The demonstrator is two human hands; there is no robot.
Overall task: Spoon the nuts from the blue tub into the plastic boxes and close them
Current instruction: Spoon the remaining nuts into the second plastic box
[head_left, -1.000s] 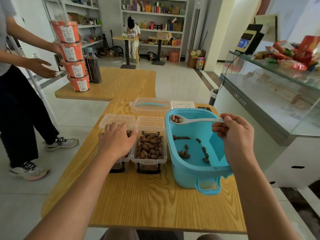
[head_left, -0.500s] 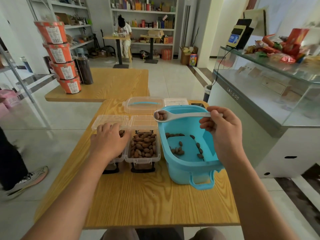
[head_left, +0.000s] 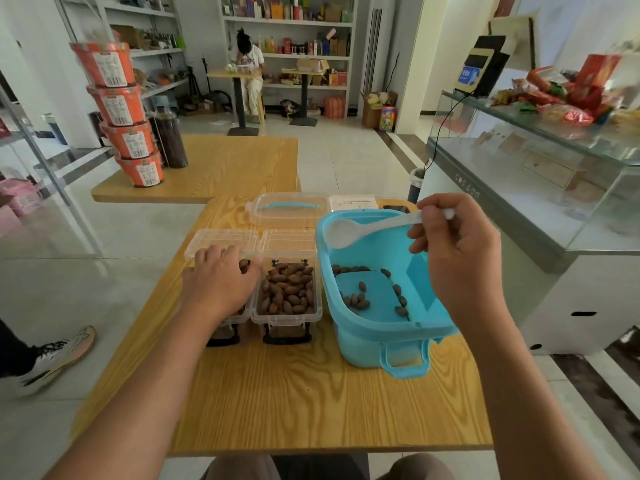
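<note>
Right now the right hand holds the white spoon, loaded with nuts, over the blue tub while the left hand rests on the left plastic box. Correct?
Not quite. In the head view the white spoon is empty. The rest holds: the right hand holds it over the blue tub, and the left hand rests on the left plastic box.

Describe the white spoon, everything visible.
The white spoon looks like smooth plastic, with a wide oval bowl and a flat handle. Its bowl is empty and hangs above the far left part of the blue tub, touching nothing. It lies nearly level, bowl slightly lower. The right hand pinches the handle near its end, whose tip pokes out behind the fingers.
</note>
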